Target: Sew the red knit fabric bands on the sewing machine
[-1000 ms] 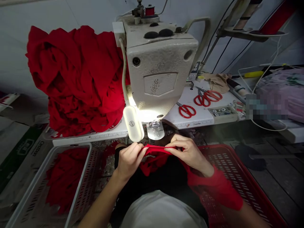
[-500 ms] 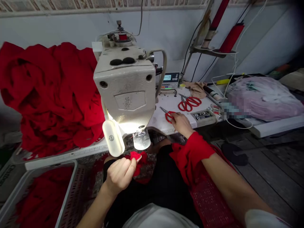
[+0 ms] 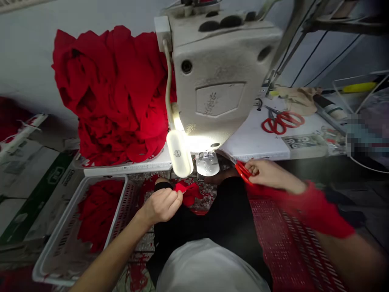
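1. Head view: left hand (image 3: 164, 204) is pinching a small red cloth (image 3: 191, 194), fingertips closed on it, in front of the sewing machine (image 3: 221, 77).
2. Right hand (image 3: 269, 174) is gripping red-handled scissors (image 3: 243, 171), fingers curled round handles, blades pointing toward machine.
3. Red fabric (image 3: 326, 209) is wrapping right wrist.
4. More scissors (image 3: 284, 122) are lying on white table (image 3: 246, 142); red cloth pile (image 3: 118, 97) is sitting left of machine.

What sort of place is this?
Probably a sewing workshop: a sewing machine, a large heap of red fabric beside it, and red-handled scissors in the right hand.
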A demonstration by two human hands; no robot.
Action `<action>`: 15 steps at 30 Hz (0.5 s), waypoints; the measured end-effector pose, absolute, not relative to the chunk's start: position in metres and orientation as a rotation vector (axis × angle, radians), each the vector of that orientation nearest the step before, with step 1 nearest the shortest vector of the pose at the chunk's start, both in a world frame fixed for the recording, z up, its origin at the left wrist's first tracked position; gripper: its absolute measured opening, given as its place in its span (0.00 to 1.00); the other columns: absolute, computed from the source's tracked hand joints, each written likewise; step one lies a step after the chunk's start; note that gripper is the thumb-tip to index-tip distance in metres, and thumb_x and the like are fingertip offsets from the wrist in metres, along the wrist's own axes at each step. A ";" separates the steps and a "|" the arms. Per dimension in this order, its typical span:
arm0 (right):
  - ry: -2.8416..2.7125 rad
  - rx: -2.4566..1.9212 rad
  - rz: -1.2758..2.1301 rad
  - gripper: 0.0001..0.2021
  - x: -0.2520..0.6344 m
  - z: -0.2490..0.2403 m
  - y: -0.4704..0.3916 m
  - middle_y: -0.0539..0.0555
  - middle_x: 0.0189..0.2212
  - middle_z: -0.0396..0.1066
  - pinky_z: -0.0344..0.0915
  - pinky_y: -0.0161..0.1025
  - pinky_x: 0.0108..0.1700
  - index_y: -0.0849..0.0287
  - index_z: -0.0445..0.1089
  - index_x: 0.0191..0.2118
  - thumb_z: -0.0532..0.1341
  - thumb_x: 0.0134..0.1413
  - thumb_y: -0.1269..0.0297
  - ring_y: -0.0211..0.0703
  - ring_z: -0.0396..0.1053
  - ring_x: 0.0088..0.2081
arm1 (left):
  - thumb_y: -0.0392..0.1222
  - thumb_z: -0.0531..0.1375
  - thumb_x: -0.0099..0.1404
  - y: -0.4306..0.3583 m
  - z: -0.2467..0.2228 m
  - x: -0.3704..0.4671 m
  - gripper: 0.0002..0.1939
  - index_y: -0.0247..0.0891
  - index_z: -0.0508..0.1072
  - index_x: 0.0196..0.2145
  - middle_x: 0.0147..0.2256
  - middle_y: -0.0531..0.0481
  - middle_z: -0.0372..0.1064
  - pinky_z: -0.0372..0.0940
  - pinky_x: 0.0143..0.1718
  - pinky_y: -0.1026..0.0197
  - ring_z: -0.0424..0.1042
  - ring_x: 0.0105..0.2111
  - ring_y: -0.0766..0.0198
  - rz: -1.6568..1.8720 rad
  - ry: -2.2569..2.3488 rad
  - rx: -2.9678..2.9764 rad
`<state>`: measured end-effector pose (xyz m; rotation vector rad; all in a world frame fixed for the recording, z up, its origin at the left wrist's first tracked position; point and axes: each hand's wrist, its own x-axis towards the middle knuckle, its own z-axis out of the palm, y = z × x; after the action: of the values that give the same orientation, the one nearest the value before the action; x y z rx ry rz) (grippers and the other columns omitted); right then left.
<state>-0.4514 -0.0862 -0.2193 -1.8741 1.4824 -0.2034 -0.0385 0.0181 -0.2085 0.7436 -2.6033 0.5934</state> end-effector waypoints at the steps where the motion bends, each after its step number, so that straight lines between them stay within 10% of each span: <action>1: 1.372 -1.855 -0.187 0.05 -0.442 -0.222 -0.068 0.48 0.25 0.75 0.59 0.34 0.27 0.56 0.70 0.31 0.64 0.44 0.68 0.43 0.70 0.27 | 0.27 0.59 0.70 0.017 -0.208 -0.037 0.06 0.28 0.73 0.44 0.25 0.52 0.65 0.59 0.27 0.57 0.66 0.25 0.63 0.591 -2.594 0.719; 8: 1.284 -2.066 -0.291 0.24 -0.381 -0.212 0.007 0.46 0.21 0.66 0.49 0.36 0.26 0.55 0.60 0.28 0.71 0.51 0.43 0.38 0.58 0.23 | 0.26 0.61 0.68 0.008 -0.204 -0.047 0.06 0.30 0.74 0.42 0.26 0.52 0.69 0.61 0.25 0.59 0.70 0.25 0.64 0.516 -2.560 0.572; 15: 1.171 -2.192 -0.319 0.25 -0.367 -0.209 0.015 0.47 0.29 0.70 0.51 0.36 0.30 0.54 0.62 0.32 0.72 0.50 0.41 0.40 0.63 0.28 | 0.27 0.62 0.67 0.009 -0.202 -0.055 0.05 0.33 0.74 0.38 0.24 0.53 0.67 0.59 0.24 0.59 0.68 0.24 0.65 0.528 -2.554 0.521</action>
<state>-0.3670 0.0155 -0.2095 -2.1924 1.1714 -0.3192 -0.0546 0.0094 -0.2023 0.5209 -2.5536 0.5280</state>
